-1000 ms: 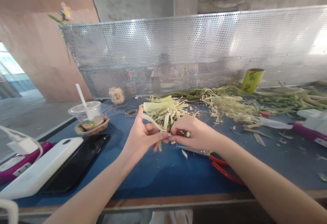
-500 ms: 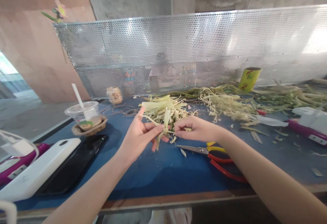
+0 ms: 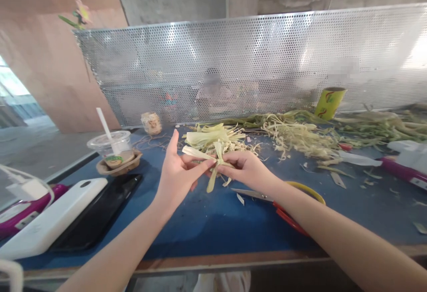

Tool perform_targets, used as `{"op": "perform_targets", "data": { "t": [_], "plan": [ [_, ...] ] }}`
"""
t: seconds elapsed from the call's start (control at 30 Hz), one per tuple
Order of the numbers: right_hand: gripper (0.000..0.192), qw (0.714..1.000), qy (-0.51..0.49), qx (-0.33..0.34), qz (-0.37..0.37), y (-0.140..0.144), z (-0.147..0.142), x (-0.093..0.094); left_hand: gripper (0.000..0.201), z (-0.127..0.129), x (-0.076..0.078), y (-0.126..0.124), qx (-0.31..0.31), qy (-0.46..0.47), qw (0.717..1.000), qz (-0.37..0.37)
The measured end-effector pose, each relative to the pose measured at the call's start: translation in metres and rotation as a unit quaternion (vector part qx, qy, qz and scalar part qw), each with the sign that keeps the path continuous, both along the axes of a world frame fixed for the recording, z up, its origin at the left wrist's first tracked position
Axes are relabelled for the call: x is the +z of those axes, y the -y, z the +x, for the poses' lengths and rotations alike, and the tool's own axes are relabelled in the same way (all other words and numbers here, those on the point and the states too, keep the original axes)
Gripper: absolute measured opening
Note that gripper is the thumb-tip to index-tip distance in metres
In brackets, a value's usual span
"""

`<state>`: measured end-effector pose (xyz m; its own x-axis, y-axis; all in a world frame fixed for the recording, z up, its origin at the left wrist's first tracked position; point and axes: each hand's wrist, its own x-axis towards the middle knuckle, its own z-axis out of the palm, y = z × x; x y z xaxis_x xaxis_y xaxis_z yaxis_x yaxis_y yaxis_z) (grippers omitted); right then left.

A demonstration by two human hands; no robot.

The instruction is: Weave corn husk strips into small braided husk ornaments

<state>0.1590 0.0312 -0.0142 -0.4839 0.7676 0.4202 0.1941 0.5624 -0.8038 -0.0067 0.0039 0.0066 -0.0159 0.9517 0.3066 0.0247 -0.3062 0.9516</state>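
Observation:
Pale green strips that look like corn husk (image 3: 219,150) cross in a small knot or star shape, with ends sticking up, left and down. My left hand (image 3: 176,172) pinches the left side of this piece between thumb and fingers, its index finger raised. From the other side, my right hand (image 3: 250,169) pinches it close to the crossing, its fingers partly hiding the strips. A pile of husk (image 3: 211,137) lies just behind both hands. Scissors (image 3: 255,194) with red and yellow handles lie on the blue table, partly under my right forearm.
At left stand a lidded plastic cup (image 3: 111,143) in a cardboard holder, a white power bank (image 3: 60,216) and a black phone (image 3: 100,212). More shredded husk (image 3: 293,136) and a yellow tube (image 3: 330,103) are at right. A perforated metal screen (image 3: 187,70) closes the back.
My right hand has shifted slightly left onto the knot, and its fingers press closer to my left hand. The husk strips now spread wider, and my right forearm covers more of the scissors.

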Motion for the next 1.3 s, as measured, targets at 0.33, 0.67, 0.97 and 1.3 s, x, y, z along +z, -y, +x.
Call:
{"op": "perform_targets", "data": {
  "t": [0.33, 0.67, 0.97, 1.3],
  "plan": [
    [0.031, 0.994, -0.079, 0.008, -0.080, 0.002, -0.002, 0.000, 0.112, 0.004, 0.006, 0.005, -0.021, -0.010, 1.000, -0.006],
    [0.018, 0.972, -0.168, -0.073, -0.145, 0.008, -0.006, 0.002, 0.100, 0.006, 0.006, 0.010, 0.006, -0.004, 1.000, -0.013],
    [0.034, 0.977, -0.146, 0.025, -0.152, 0.002, 0.000, 0.006, 0.098, 0.003, 0.001, 0.001, 0.010, 0.039, 0.999, -0.008],
    [0.023, 0.971, -0.190, 0.009, -0.147, 0.001, -0.004, 0.000, 0.124, 0.010, -0.005, 0.003, -0.042, 0.069, 0.994, -0.079]
  ]
}}
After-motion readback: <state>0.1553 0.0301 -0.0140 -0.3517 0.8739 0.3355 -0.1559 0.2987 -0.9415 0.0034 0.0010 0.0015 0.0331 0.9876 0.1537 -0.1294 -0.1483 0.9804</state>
